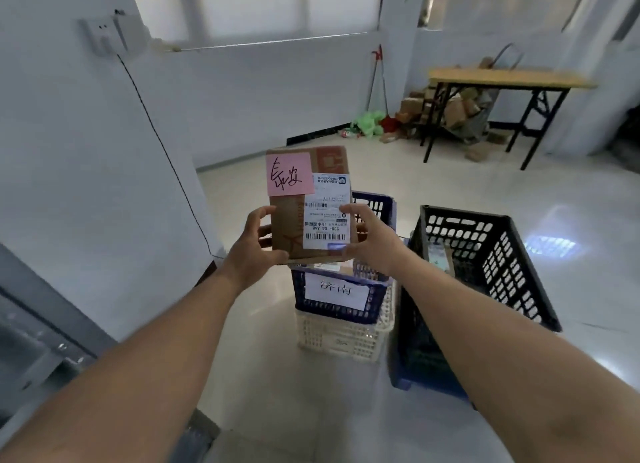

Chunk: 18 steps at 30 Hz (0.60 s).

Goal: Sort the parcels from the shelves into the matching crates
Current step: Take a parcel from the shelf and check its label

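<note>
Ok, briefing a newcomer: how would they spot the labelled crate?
On the tiled floor, below the held parcel, left of the black crate, sits a blue crate on a cream crate. Only it shows a white paper label.

The only view comes from a wide-angle camera on the person's head, facing forward and tilted down. Both forearms run in from the lower corners to mid-frame, where the left hand [254, 244] and right hand [369, 239] grip a cardboard parcel [287, 227] close to the lens. Beyond and below sit the blue crate [311, 310] and black crate [502, 254] on the floor [450, 185]. The folding table [509, 78] stands far off, upper right.
</note>
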Each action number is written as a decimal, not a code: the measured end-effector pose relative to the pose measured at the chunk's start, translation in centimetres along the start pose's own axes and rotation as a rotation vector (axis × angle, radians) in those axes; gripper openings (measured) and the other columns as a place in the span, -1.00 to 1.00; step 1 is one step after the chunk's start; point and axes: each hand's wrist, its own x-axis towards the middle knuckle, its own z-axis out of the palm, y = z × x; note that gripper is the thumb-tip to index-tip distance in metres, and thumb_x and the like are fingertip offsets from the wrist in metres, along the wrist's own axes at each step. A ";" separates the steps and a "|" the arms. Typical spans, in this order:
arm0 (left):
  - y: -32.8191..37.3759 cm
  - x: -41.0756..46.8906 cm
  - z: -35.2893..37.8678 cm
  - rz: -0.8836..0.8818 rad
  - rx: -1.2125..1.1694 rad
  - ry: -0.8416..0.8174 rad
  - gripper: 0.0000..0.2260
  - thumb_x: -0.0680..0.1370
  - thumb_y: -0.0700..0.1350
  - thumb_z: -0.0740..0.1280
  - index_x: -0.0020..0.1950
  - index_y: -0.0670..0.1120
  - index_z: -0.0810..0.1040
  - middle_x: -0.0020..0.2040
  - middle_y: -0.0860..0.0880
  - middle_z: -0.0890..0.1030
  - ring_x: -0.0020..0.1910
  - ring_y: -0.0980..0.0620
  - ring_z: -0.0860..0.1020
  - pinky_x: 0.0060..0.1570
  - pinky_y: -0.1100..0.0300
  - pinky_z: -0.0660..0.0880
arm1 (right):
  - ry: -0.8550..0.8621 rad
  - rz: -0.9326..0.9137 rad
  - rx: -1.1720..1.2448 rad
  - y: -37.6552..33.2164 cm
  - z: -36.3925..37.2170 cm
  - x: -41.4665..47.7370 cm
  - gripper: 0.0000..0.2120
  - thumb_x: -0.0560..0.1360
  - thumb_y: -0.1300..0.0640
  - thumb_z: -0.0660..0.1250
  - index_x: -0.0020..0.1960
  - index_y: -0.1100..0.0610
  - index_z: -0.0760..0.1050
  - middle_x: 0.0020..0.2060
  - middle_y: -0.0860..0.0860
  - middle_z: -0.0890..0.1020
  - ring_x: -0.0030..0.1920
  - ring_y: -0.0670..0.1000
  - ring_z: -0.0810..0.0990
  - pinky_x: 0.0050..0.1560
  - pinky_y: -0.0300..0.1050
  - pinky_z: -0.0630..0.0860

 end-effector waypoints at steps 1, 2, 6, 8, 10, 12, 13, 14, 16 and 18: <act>0.0 1.5 0.2 0.016 0.006 -0.031 -0.34 0.46 -0.36 0.40 0.38 0.11 0.17 0.19 -0.02 0.45 0.06 0.08 0.51 -0.16 0.38 0.46 | 0.018 0.006 -0.001 0.3 -0.7 0.8 -0.32 0.42 0.38 0.42 0.37 -0.09 0.26 -0.06 -0.14 0.55 -0.01 -0.06 0.57 -0.06 -0.15 0.57; 0.0 2.9 0.4 0.031 0.011 -0.060 -0.33 0.46 -0.35 0.40 0.39 0.11 0.16 0.20 -0.01 0.44 0.06 0.10 0.51 -0.15 0.37 0.46 | 0.034 0.013 0.000 0.7 -1.4 1.7 -0.32 0.42 0.39 0.42 0.37 -0.11 0.26 -0.04 -0.14 0.56 0.03 -0.03 0.57 -0.03 -0.12 0.58; -0.3 8.0 1.6 0.057 -0.021 -0.173 -0.32 0.46 -0.35 0.40 0.41 0.08 0.16 0.22 -0.04 0.44 0.03 0.18 0.51 -0.19 0.39 0.49 | 0.107 0.042 -0.042 2.2 -3.7 4.3 -0.30 0.42 0.38 0.43 0.33 -0.19 0.27 0.06 -0.08 0.59 0.09 -0.04 0.58 0.01 -0.12 0.60; -0.3 10.1 2.7 0.085 -0.047 -0.218 -0.31 0.45 -0.38 0.40 0.42 0.05 0.16 0.24 -0.08 0.44 0.03 0.17 0.51 -0.17 0.35 0.52 | 0.141 0.060 -0.059 2.9 -4.9 4.9 -0.31 0.43 0.38 0.42 0.34 -0.18 0.27 0.02 -0.15 0.58 0.07 -0.10 0.57 0.04 -0.14 0.59; -0.2 12.0 4.2 0.118 -0.077 -0.255 -0.32 0.45 -0.42 0.38 0.41 0.03 0.16 0.23 -0.11 0.44 0.02 0.16 0.51 -0.14 0.27 0.56 | 0.182 0.079 -0.082 3.8 -6.0 5.3 -0.30 0.43 0.38 0.41 0.36 -0.17 0.26 0.03 -0.17 0.57 0.10 -0.09 0.57 0.07 -0.14 0.57; -0.2 13.5 6.0 0.140 -0.127 -0.292 -0.33 0.43 -0.48 0.35 0.36 0.03 0.18 0.19 -0.12 0.46 0.02 0.09 0.53 -0.06 0.12 0.59 | 0.231 0.097 -0.105 4.9 -7.1 5.3 -0.29 0.43 0.37 0.42 0.38 -0.18 0.25 0.11 -0.10 0.57 0.16 -0.03 0.55 0.13 -0.09 0.56; -0.3 14.1 7.0 0.149 -0.143 -0.310 -0.32 0.42 -0.50 0.34 0.34 0.04 0.19 0.17 -0.10 0.48 0.03 0.04 0.55 -0.04 0.07 0.59 | 0.250 0.109 -0.117 5.4 -7.7 5.2 -0.28 0.43 0.36 0.42 0.38 -0.18 0.24 0.12 -0.10 0.56 0.19 -0.02 0.54 0.15 -0.07 0.54; -0.4 14.7 8.1 0.155 -0.150 -0.328 -0.32 0.41 -0.52 0.33 0.34 0.05 0.19 0.15 -0.07 0.49 0.04 0.01 0.55 -0.04 0.06 0.60 | 0.266 0.124 -0.130 5.8 -8.4 5.0 -0.28 0.43 0.35 0.42 0.39 -0.19 0.23 0.10 -0.13 0.54 0.21 -0.01 0.53 0.18 -0.04 0.53; -0.4 16.0 10.4 0.161 -0.156 -0.356 -0.30 0.41 -0.53 0.33 0.33 0.06 0.20 0.13 -0.02 0.51 0.05 0.03 0.56 -0.08 0.14 0.60 | 0.288 0.153 -0.155 6.8 -10.0 4.7 -0.27 0.43 0.33 0.42 0.40 -0.19 0.21 0.06 -0.19 0.52 0.23 0.00 0.51 0.19 0.03 0.53; 0.0 17.1 12.8 0.146 -0.158 -0.373 -0.29 0.41 -0.53 0.32 0.33 0.08 0.20 0.12 -0.03 0.51 0.02 0.11 0.56 -0.13 0.22 0.58 | 0.306 0.170 -0.169 8.0 -11.8 4.5 -0.27 0.44 0.32 0.42 0.41 -0.19 0.20 0.08 -0.15 0.52 0.21 0.01 0.53 0.17 0.05 0.54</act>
